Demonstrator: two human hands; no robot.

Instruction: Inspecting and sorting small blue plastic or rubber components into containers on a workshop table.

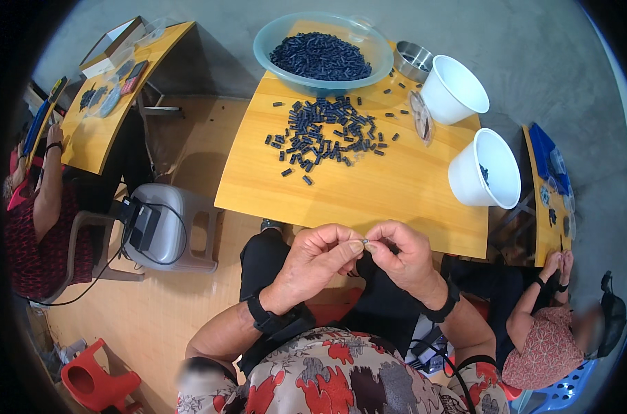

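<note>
My left hand (320,259) and right hand (409,261) are pinching one tiny part (365,241) together | I'm holding it near the table (396,207), above my legs (382,300) | Risk: so slight a grip could be letting it slip to the floor (182,310)

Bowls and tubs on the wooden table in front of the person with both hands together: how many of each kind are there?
Large translucent blue-green bowl: 1
Metal bowl: 1
White tubs: 2
Total: 4
The clear plastic piece beside the tubs may be a lid, so it is not counted.
</note>
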